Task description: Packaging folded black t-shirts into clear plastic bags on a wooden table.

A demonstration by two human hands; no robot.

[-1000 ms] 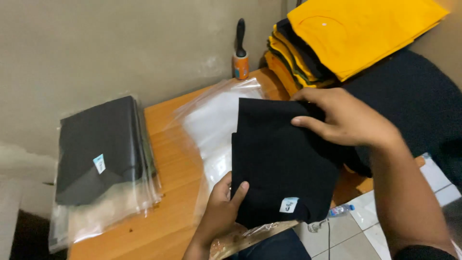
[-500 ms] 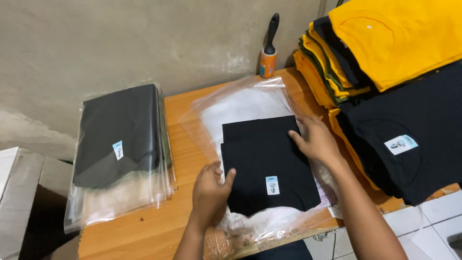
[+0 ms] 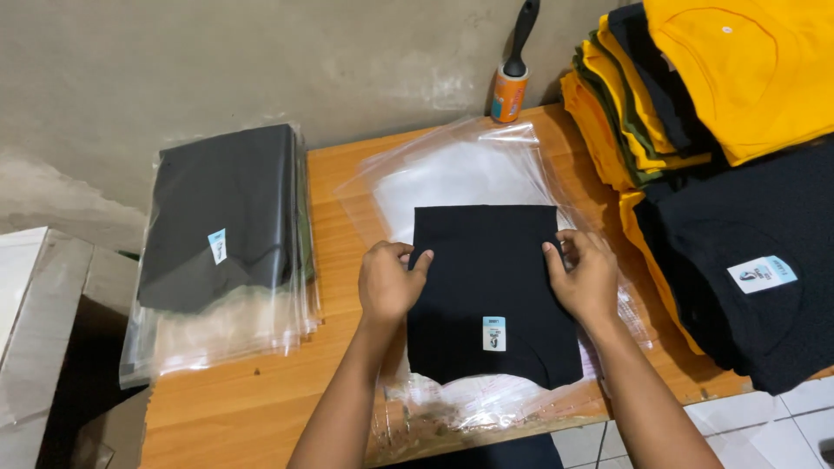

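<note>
A folded black garment (image 3: 491, 278) with a small label near its lower edge lies on a stack of clear plastic bags (image 3: 452, 169) on the wooden table (image 3: 339, 191). My left hand (image 3: 388, 280) pinches its left edge. My right hand (image 3: 586, 276) grips its right edge. Both hands press the garment flat, with the bag's open mouth beneath it.
A pile of bagged dark garments (image 3: 221, 234) sits at the table's left. Stacks of yellow, black and green folded shirts (image 3: 695, 95) fill the right, with a black shirt (image 3: 747, 260) below them. A lint roller (image 3: 512, 78) stands by the wall. A cardboard box (image 3: 52, 313) is at far left.
The black garment came down from the air onto the plastic bags. My hands shifted to its two side edges, and the view moved back and down.
</note>
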